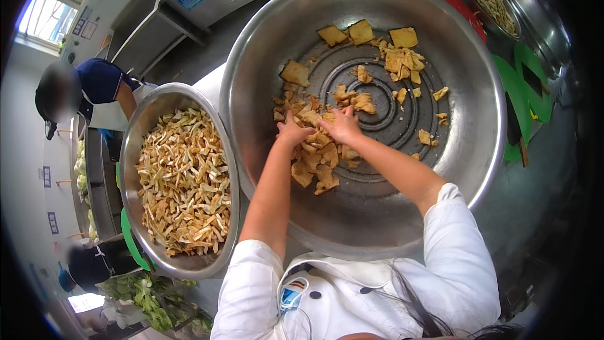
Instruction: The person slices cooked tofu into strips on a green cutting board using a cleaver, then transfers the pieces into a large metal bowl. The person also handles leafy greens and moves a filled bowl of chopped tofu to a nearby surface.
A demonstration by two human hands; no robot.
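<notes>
In a large round steel basin (469, 170) lie torn, yellow-brown pieces that look like fried tofu (318, 157). My left hand (294, 131) is down in the heap at the basin's left, its fingers bent around some pieces and partly hidden by them. Close beside it, my right hand (341, 127) grips pieces from the same heap, thumb toward the left hand. Flat squarish slabs with dark edges (403, 38) rest toward the far side. A mound of broken bits (402, 63) sits below the far-right slab, and smaller crumbs are scattered over the ringed bottom.
At the left stands a smaller steel bowl (128, 170) full of cut tan strips (185, 182). Green boards (513, 101) and a bowl of pale shreds (494, 6) are at the right. Leafy greens (151, 299) lie lower left. Another person (104, 82) works beyond the smaller bowl.
</notes>
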